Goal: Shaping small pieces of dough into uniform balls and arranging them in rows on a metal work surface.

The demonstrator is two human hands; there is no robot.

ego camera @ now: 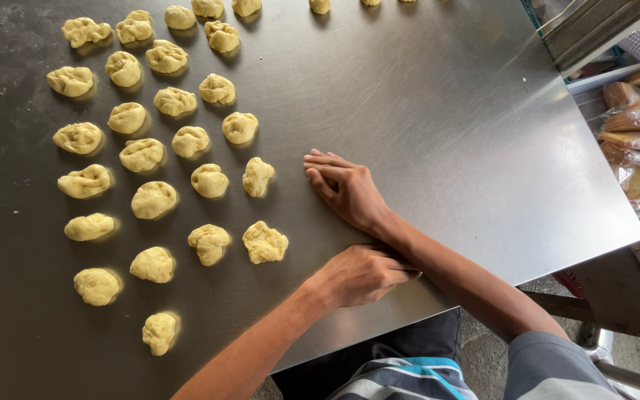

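1. Right hand [346,191]: it lies palm down on the table [446,111]. The fingers [324,164] are straight and pressed together, pointing left at the dough. It holds nothing. Flat contact like this suggests the hand is resting rather than working.

2. Left hand [357,275]: it sits near the table's front edge, just below your right wrist and close against that forearm. The fingers are curled under toward the palm. Nothing shows in the grip, and the underside is hidden, so you cannot tell if it covers anything.

3. Dough pieces [153,200]: these pale, rough lumps lie in loose rows across the left half of the table, each apart from its neighbours. The gaps likely keep the pieces from sticking together.

4. Nearest pieces: one lump [264,242] lies just left of the gap between your hands. Another [258,176] lies near your right fingertips. Neither hand touches any dough.

5. Table: the steel surface to the right of your hands carries no dough.

6. Bagged buns [635,141]: clear packs of brown baked goods are stacked beyond the table's right edge, well apart from the raw dough.
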